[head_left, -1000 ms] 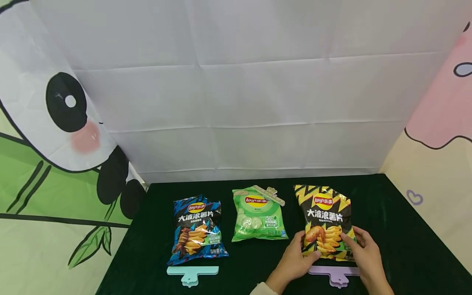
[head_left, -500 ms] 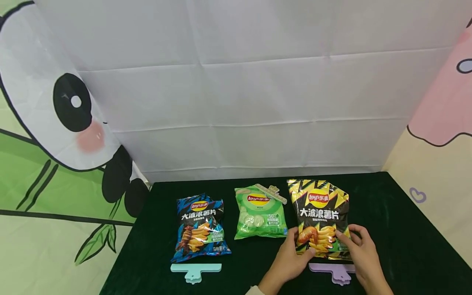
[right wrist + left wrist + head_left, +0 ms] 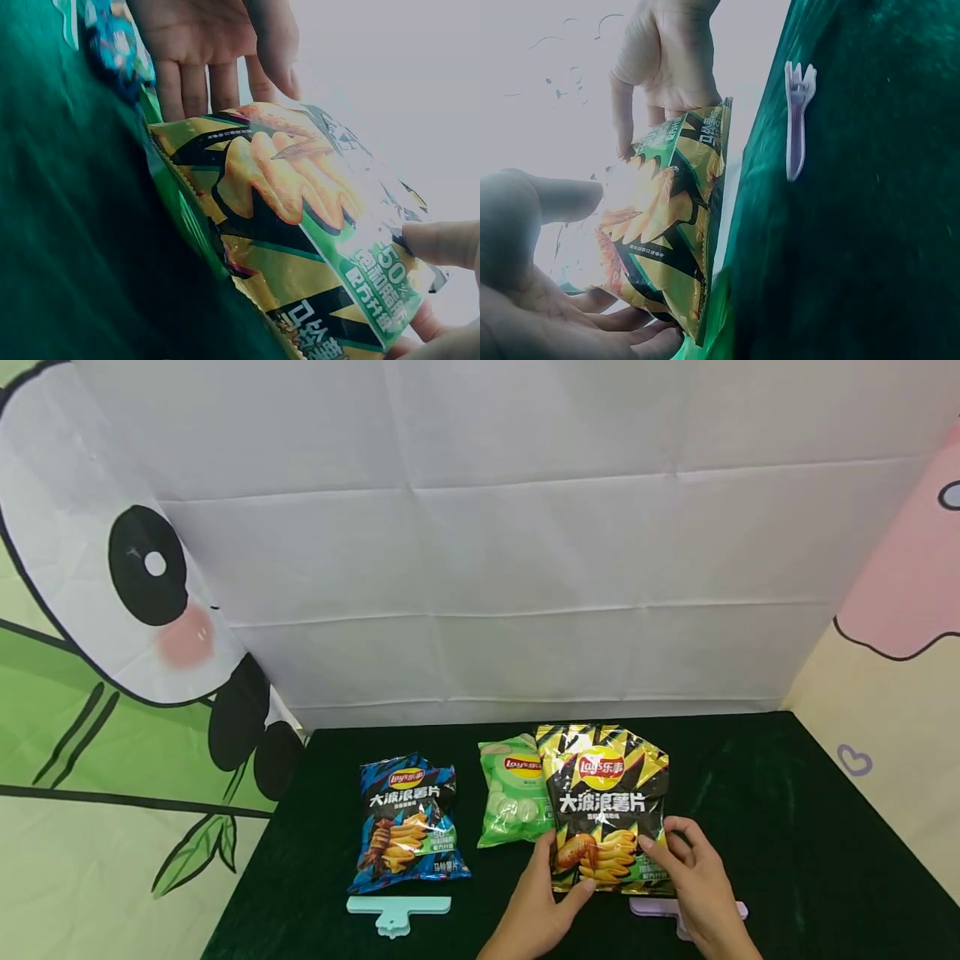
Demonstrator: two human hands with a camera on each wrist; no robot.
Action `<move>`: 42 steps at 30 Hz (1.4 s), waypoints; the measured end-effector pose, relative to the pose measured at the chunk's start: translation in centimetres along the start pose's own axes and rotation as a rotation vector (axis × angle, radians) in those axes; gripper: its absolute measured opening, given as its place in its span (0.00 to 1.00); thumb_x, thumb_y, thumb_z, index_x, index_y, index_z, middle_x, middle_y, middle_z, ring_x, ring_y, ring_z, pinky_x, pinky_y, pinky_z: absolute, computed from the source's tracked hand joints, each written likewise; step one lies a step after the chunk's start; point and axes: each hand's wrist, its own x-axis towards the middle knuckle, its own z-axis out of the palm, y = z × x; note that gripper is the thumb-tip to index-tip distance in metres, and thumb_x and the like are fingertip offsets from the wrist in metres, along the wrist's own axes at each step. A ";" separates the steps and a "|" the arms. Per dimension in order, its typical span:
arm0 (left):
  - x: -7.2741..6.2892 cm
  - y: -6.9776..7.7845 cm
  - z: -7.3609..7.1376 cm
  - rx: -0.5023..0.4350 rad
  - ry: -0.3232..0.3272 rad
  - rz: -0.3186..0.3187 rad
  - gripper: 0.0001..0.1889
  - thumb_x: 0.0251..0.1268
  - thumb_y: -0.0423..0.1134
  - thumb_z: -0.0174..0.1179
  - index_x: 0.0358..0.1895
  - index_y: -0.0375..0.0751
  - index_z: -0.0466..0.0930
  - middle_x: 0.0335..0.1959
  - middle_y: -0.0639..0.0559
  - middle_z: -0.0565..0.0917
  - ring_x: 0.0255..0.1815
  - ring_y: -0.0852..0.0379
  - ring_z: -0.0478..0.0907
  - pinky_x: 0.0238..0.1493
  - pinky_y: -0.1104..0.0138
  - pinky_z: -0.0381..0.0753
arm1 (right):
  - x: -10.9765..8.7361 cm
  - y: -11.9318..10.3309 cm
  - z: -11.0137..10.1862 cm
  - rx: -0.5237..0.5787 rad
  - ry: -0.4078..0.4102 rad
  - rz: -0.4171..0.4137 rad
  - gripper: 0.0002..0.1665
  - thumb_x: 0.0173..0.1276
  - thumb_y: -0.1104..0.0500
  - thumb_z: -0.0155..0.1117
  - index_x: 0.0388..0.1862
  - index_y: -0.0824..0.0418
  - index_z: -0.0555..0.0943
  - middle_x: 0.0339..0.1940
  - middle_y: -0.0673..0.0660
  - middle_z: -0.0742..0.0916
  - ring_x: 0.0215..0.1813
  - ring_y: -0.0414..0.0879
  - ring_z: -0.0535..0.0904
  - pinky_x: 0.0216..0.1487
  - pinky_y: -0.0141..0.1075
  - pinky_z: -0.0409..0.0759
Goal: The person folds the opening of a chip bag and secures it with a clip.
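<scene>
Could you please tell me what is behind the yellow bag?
Behind the yellow bag, the head view shows the left part of a green bag; its right side is covered.

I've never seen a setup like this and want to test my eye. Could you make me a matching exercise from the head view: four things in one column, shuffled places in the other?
Things
1. Black-and-yellow foil chip bag
2. Blue-and-black foil chip bag
3. Green foil chip bag
4. Pale turquoise plastic clip

Places
A. Partly hidden behind another bag
B. Just in front of the leftmost bag
C. Held between the left hand and right hand
D. Leftmost of the three bags

Right pairs: 1-C, 2-D, 3-A, 4-B
</scene>
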 end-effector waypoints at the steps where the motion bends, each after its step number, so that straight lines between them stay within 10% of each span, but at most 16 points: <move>1: -0.3 -0.1 -0.4 -0.003 0.002 -0.003 0.41 0.68 0.57 0.62 0.77 0.49 0.52 0.76 0.42 0.66 0.75 0.40 0.67 0.73 0.39 0.66 | -0.1 0.0 0.4 0.004 -0.009 -0.008 0.37 0.64 0.39 0.71 0.62 0.52 0.64 0.66 0.57 0.79 0.54 0.38 0.78 0.54 0.30 0.78; 14: -3.0 -2.6 -2.7 -0.014 0.098 -0.079 0.46 0.64 0.60 0.65 0.76 0.41 0.54 0.71 0.38 0.70 0.68 0.39 0.72 0.68 0.35 0.68 | -1.3 1.4 4.7 0.078 -0.046 -0.059 0.28 0.67 0.55 0.71 0.58 0.62 0.68 0.51 0.55 0.84 0.50 0.44 0.79 0.50 0.31 0.81; 34: -3.6 -5.7 -4.3 0.013 0.166 -0.096 0.44 0.64 0.55 0.67 0.73 0.32 0.57 0.63 0.35 0.76 0.57 0.41 0.78 0.58 0.39 0.77 | -1.2 3.1 7.4 0.183 -0.139 -0.070 0.20 0.67 0.58 0.71 0.45 0.64 0.69 0.40 0.55 0.85 0.45 0.46 0.82 0.46 0.38 0.84; 42: -3.7 -7.2 -4.8 -0.093 0.180 -0.115 0.43 0.64 0.52 0.67 0.71 0.27 0.60 0.57 0.38 0.81 0.53 0.47 0.81 0.52 0.50 0.81 | -0.9 4.3 7.6 0.193 -0.233 -0.073 0.37 0.71 0.53 0.66 0.71 0.66 0.62 0.57 0.62 0.86 0.51 0.48 0.85 0.51 0.43 0.87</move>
